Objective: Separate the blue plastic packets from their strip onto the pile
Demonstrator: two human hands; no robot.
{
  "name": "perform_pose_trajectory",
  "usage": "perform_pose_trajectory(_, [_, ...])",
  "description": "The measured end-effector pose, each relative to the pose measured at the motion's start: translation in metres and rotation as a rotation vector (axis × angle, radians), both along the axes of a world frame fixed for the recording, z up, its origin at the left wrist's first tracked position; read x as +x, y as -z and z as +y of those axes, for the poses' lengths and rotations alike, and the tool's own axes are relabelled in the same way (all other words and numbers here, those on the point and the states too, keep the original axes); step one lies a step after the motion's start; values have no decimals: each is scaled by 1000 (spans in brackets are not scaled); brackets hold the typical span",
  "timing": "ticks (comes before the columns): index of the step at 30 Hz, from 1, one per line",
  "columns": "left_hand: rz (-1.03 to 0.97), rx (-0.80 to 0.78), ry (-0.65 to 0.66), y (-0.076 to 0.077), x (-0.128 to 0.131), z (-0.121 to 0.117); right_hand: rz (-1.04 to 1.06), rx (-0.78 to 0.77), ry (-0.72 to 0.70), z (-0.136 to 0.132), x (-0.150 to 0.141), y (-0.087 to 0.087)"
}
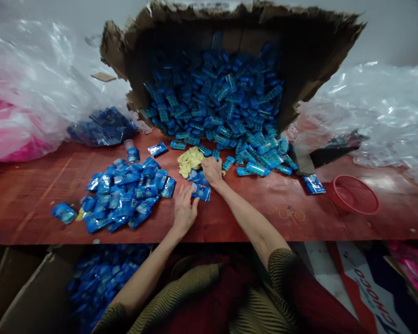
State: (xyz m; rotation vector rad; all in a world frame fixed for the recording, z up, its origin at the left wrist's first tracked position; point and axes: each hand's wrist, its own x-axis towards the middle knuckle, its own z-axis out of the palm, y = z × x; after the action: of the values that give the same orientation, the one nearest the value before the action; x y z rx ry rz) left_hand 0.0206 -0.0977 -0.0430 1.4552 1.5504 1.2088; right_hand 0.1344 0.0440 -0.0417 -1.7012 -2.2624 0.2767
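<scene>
My left hand [184,211] lies flat on the red-brown table [28,195], fingers stretched out, its fingertips touching a blue packet [201,191]. My right hand [212,170] reaches further in, fingers curled down on small blue packets beside a crumpled yellow cloth [190,161]. A heap of bagged blue packets [125,192] lies left of my hands. A torn cardboard box [299,51] on its side spills loose blue items [219,102] onto the table.
A red plastic basket [355,195] sits at the right with one blue packet [312,183] beside it. Clear plastic sheeting [379,111] lies at the right, and a plastic bag with pink contents [17,111] at the left. A carton of blue packets [101,278] stands below the table edge.
</scene>
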Motion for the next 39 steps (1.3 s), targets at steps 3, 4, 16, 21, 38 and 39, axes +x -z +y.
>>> perform_pose_trajectory(3, [182,-15,29,5,1,16,4,-2,16,3,1,-9])
perform_pose_trajectory(4, [229,-24,34,7,0,22,7,9,18,0,2,-14])
perform_pose_trajectory(16, [987,-74,155,19,10,-13,-63,-25,-202,-143,47,14])
perform_pose_trajectory(21, [920,-81,157,17,8,-26,36,-50,-74,-138,44,7])
perform_pose_trajectory(38, [571,64,-1,21,3,-18,164,216,-76,-154,37,15])
perform_pose_trajectory(39, [574,72,5,19,3,-17,193,215,-100,-156,39,13])
